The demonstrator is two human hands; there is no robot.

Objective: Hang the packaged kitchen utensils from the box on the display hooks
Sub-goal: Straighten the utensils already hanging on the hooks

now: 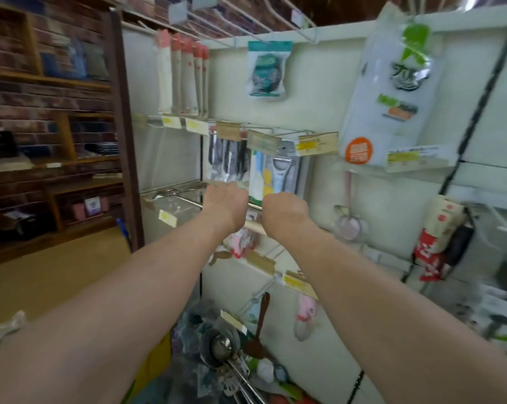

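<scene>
Wooden shelves [42,79] against a brick wall [10,102] — tan floor [57,275] below.

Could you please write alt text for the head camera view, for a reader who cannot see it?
The left hand and right hand reach up to packaged peelers hanging on a white display wall; the fingers are hidden. More utensils lie heaped below.
</scene>
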